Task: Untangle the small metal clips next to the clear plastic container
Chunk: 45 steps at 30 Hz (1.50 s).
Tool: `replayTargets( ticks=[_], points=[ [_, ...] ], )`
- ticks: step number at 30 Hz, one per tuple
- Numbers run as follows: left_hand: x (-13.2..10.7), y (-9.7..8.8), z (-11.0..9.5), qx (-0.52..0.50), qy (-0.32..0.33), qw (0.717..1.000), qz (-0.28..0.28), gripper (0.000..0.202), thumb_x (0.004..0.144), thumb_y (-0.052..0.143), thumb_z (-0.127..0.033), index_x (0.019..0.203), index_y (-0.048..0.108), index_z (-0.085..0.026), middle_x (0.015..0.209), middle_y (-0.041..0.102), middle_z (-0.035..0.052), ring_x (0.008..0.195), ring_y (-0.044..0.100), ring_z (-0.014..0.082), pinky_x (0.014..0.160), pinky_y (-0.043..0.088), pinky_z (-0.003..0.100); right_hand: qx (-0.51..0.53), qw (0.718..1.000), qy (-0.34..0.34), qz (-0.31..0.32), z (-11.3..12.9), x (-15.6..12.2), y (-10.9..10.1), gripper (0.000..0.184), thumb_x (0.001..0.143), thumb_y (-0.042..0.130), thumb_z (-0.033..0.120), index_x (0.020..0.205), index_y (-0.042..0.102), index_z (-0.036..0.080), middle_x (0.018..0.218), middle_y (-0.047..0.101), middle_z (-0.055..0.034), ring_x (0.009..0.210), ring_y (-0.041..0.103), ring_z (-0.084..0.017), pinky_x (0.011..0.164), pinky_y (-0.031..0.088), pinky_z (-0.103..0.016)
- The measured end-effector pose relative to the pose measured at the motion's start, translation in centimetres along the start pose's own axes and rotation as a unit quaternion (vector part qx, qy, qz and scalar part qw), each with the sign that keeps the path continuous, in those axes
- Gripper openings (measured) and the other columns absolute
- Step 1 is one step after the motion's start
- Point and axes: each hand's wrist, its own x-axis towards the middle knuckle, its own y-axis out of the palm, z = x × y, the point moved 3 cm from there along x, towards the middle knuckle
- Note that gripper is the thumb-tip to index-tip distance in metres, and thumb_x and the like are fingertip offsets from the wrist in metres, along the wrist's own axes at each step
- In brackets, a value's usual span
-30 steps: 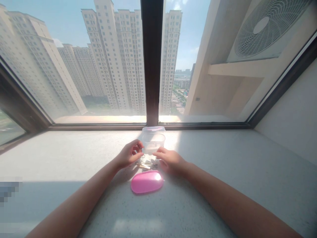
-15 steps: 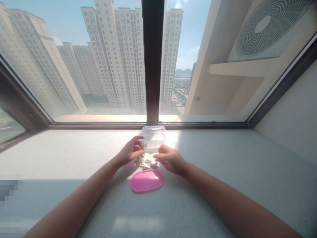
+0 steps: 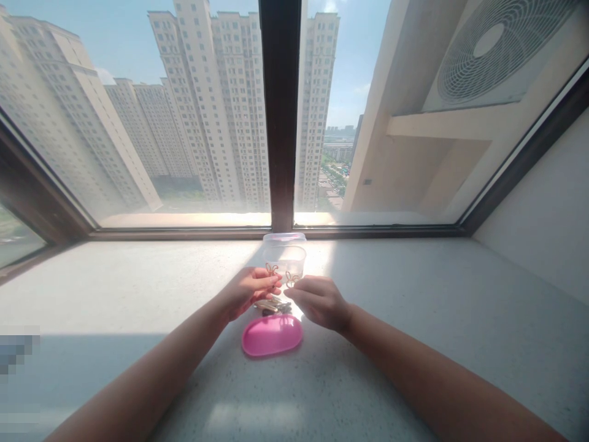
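Note:
My left hand (image 3: 257, 287) pinches a copper-coloured wire clip (image 3: 271, 269), bow-shaped with open loops that rise above the fingertips. A similar bow-shaped wire clip (image 3: 291, 279) stands up from the closed fingers of my right hand (image 3: 318, 298). The two hands face each other, a small gap between them. Below the fingers lies a small pile of metallic hair clips (image 3: 272, 306), partly hidden by my left hand. Nearer to me is a shallow pink oval dish or lid (image 3: 272, 336). Just behind the hands stands a clear plastic container (image 3: 294, 255).
Everything rests on a pale speckled windowsill (image 3: 391, 282). A clear lid-like piece (image 3: 284, 237) is at the back, by the dark window frame (image 3: 281, 123). A white wall (image 3: 543, 196) borders the sill on the right.
My right hand has come up from the pile and now shows a bow-shaped wire clip in its fingers. My left hand has moved slightly right, its fingers closing more tightly round its clip.

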Motion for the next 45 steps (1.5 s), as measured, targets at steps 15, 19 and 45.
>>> replayTargets(
  ticks=[15,19,45],
  points=[
    [0.2,0.8,1.0,0.057,0.067,0.996,-0.004,0.021,0.077,0.073,-0.03,0.084,0.072,-0.01,0.074,0.068,0.0064,0.06,0.058,0.0124,0.055,0.045,0.023,0.106,0.987,0.115,0.022,-1.2,-0.6,1.1,0.029,0.084,0.053,0.009,0.107,0.064,0.022,0.099,0.067,-0.0074,0.082,0.063,-0.016,0.07,0.052,-0.028],
    [0.4,0.8,1.3,0.11,0.115,0.987,-0.022,0.023,0.078,0.071,-0.031,0.089,0.073,-0.012,0.079,0.07,0.007,0.066,0.064,0.0169,0.059,0.05,0.027,0.191,0.942,0.272,0.052,-2.1,-0.8,1.8,0.024,0.078,0.067,0.02,0.101,0.06,0.018,0.084,0.065,-0.0025,0.057,0.056,-0.01,0.052,0.047,-0.022],
    [1.1,-6.2,0.8,0.161,0.08,0.984,0.005,0.03,0.073,0.077,-0.036,0.084,0.074,-0.008,0.076,0.069,0.0094,0.069,0.061,0.0169,0.067,0.046,0.029,0.458,0.768,0.433,0.116,-4.4,-2.2,4.4,0.02,0.073,0.071,0.027,0.077,0.055,0.015,0.061,0.055,0.0029,0.049,0.052,-0.01,0.046,0.041,-0.021]
  ],
)
